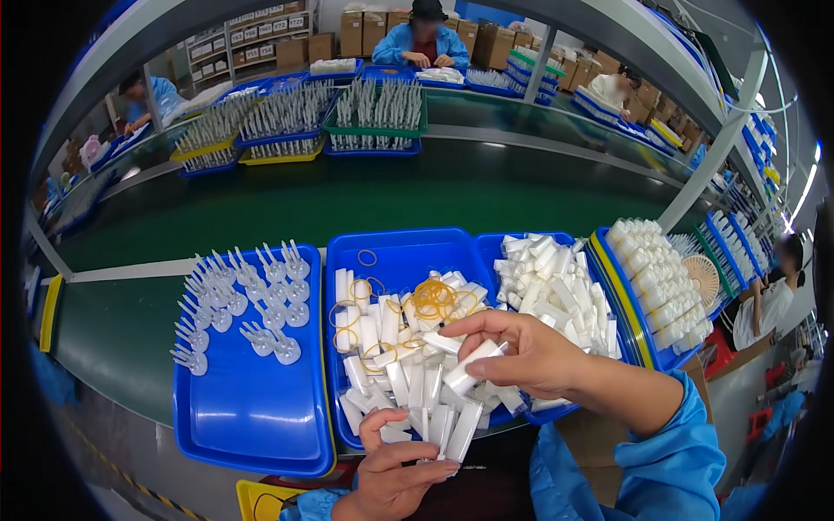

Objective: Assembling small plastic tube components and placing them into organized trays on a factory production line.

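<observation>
The right hand point(528, 352) pinches 1 white block point(471, 368) over the blue tray point(395, 247); the left hand point(393, 473) grasps several white strips point(464, 432).

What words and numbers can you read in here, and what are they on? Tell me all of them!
Shelf boxes: white labels with letters and numbers, but I won't copy them out.
Brown boxes at the back: too small to tell.
White piece in the right hand: no writing that I can make out.
</observation>
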